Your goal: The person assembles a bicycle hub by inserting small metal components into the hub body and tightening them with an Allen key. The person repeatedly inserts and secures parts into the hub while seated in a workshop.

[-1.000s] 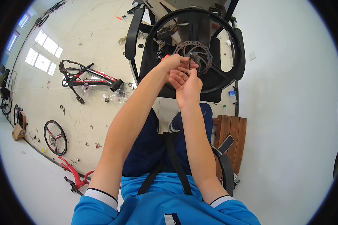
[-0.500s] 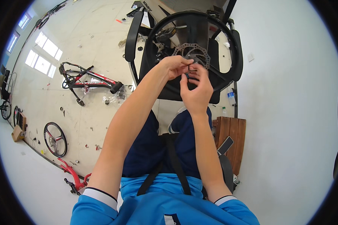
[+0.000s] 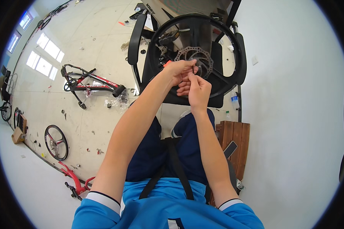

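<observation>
Thin dark piece, one: between both hands, over the chair seat, toward its near edge; kind too small to tell. Right hand: thumb and fingertip pinched narrowly on it. Left hand: fingers curled close; grip could not be told. Brake disc: partly behind the left hand, on a black wheel reaching past the seat's right edge. Risks, judged: a slight pinch might have dropped the piece; lopsided pressure might have tipped the wheel.

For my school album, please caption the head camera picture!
A left hand and right hand close together by a black wheel and its brake disc on a chair.
</observation>
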Tool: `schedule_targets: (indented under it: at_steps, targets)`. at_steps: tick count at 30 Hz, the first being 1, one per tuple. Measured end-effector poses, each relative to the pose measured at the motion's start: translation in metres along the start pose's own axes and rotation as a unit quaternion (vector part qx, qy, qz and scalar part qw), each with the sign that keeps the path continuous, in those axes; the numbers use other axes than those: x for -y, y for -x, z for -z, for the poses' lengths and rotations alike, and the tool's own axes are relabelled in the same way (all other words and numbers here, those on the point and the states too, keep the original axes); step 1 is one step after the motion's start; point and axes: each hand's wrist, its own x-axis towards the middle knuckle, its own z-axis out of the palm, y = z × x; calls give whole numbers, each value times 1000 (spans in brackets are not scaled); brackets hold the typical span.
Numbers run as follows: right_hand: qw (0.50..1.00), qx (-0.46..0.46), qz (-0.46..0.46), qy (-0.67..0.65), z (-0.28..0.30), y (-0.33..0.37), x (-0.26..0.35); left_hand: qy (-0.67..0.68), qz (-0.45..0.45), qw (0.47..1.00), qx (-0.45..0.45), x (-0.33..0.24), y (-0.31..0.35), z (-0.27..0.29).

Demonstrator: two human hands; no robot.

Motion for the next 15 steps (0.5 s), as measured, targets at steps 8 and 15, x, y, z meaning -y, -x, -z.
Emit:
schedule_targets:
  at_steps: [8, 15]
  targets:
    - [993, 0, -62, -101, -19, 1, -2, 21, 16, 1000, -12, -1, 9, 4]
    - [774, 110, -228, -580, -15, -9, -20, 68, 11, 998, 3, 3, -14, 19]
